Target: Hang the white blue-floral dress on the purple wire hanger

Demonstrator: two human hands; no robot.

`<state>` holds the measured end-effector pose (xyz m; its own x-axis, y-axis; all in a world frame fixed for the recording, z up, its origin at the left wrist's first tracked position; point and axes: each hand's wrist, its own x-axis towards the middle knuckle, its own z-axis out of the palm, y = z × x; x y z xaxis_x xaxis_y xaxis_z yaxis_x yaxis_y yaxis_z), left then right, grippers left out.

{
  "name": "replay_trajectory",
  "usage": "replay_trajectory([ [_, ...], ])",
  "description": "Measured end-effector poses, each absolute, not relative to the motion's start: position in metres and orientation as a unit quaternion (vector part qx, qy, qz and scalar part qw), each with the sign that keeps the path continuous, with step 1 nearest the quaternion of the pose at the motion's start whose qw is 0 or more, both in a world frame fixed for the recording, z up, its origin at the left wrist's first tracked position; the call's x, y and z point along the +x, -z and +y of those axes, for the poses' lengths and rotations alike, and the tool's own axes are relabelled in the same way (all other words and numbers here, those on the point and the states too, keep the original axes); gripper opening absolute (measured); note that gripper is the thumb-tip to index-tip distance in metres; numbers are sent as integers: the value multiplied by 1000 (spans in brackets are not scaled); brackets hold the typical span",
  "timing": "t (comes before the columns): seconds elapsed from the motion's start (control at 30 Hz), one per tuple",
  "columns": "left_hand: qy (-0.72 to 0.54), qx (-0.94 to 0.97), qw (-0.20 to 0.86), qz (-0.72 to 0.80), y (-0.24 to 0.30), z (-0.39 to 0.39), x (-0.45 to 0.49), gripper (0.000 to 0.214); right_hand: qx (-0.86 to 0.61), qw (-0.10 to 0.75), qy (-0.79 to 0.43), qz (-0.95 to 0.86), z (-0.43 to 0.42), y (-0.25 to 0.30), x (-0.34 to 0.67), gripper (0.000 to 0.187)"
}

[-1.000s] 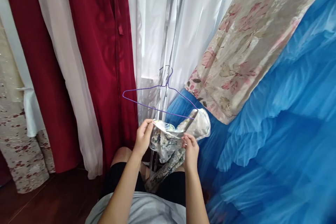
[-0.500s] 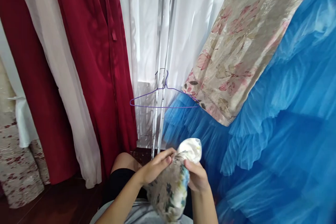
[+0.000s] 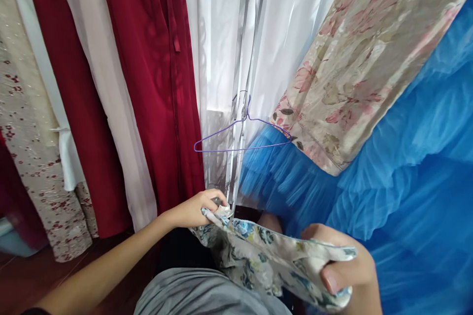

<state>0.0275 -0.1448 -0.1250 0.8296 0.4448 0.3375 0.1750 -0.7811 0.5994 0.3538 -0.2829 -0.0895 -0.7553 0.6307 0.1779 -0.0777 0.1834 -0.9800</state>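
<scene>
Cloth [image 3: 258, 251] held below the hanger [image 3: 254, 147]
Left hand [image 3: 201, 207] and right hand [image 3: 356, 270] grip it (flowered, I can see); blue tulle [image 3: 406, 216] spreads right of the hanger.

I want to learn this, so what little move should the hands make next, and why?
Perhaps a gentle shake of the cloth, to loosen it: the left hand grips one end and the right hand the other, but between them it hangs in folds.
</scene>
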Motion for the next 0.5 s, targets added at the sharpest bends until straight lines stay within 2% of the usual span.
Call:
replay_trajectory([
  [0.07,-260,887,344,165,110,-155,21,20,-227,272,-585,-729,-276,73,359,46],
  [0.13,-230,862,431,132,100,-167,18,21,-299,282,-551,-726,-270,59,364,42],
  [0.27,-112,807,571,97,92,-187,17,29,-409,432,-489,-637,-249,42,371,35],
  [0.37,-155,791,573,147,88,-190,17,31,-462,502,-427,-593,-222,42,380,28],
  [0.5,-275,792,465,285,80,-169,8,35,-511,523,-275,-625,-177,55,386,26],
])
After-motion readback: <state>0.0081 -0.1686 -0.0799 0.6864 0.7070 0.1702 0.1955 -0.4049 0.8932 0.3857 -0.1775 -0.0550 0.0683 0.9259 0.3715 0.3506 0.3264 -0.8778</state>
